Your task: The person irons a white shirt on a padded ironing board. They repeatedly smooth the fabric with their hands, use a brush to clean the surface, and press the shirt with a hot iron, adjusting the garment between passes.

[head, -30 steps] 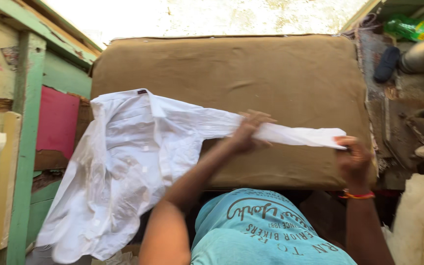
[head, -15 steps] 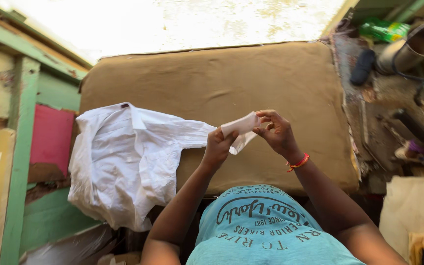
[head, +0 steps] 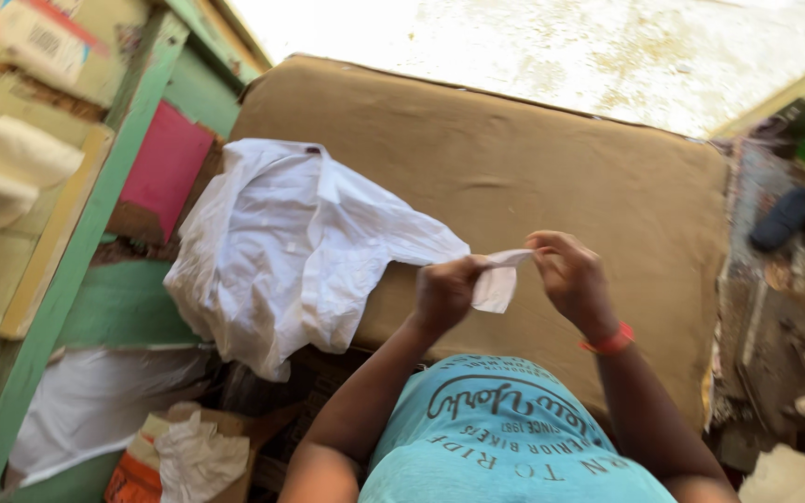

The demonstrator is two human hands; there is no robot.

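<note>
A: Starting nearest the camera, what is showing?

B: The person's teal printed t-shirt (head: 505, 438) is filling the bottom edge, and both bare forearms are reaching forward from it. An orange wristband (head: 609, 341) is sitting on the right wrist.

A: And the hands?

B: The left hand (head: 444, 293) is closing in a fist-like grip around the sleeve end (head: 496, 287) of a white shirt (head: 281, 251). The right hand (head: 570, 275) is pinching the top edge of the same sleeve end between thumb and fingertips. The two hands are working just beside each other, with the loose flap hanging between them.

A: Where is the shirt itself lying?

B: It is lying crumpled on the left part of the brown padded worktop (head: 533, 158). Its lower part is drooping over the near left edge, and one sleeve is stretching rightward to the hands.

A: Which step is this, judging by the picture?

B: The sleeve end is apparently being straightened or folded between the two grips. Any further handling is calling for even tension from both pinches, since the body of the shirt is hanging partly off the edge and could drag.

A: And beyond?

B: A green wooden frame (head: 76, 270) and a pink panel (head: 165, 172) are standing at the left. A pale, sunlit surface is glaring past the far edge.
</note>
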